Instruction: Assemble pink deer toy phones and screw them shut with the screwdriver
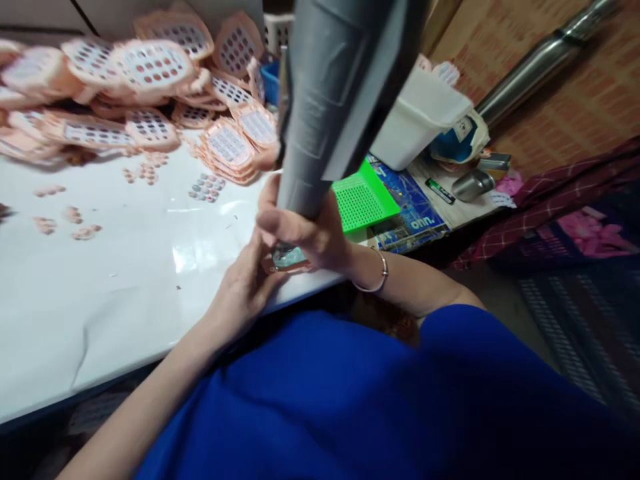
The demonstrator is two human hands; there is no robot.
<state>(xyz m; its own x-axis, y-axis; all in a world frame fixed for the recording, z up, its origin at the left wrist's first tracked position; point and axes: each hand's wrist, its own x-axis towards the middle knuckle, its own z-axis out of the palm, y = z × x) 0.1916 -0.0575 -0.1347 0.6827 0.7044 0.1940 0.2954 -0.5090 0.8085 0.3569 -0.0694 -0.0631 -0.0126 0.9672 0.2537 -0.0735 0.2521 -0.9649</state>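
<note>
My right hand (310, 233) is wrapped around the lower end of a large grey tool (335, 100) that rises toward the camera; its tip presses down on a small pink-rimmed piece (290, 260) at the white table's near edge. My left hand (245, 287) rests against that piece from the left and steadies it. A thin bracelet (377, 277) circles my right wrist. The grey tool hides most of the piece and the area behind it.
A heap of pink keypad-like sheets (150, 67) with several grey dots covers the far side of the white table (125, 280). A green perforated tray (363, 197), a white bin (420, 117), a metal pipe (540, 60) and clutter lie to the right.
</note>
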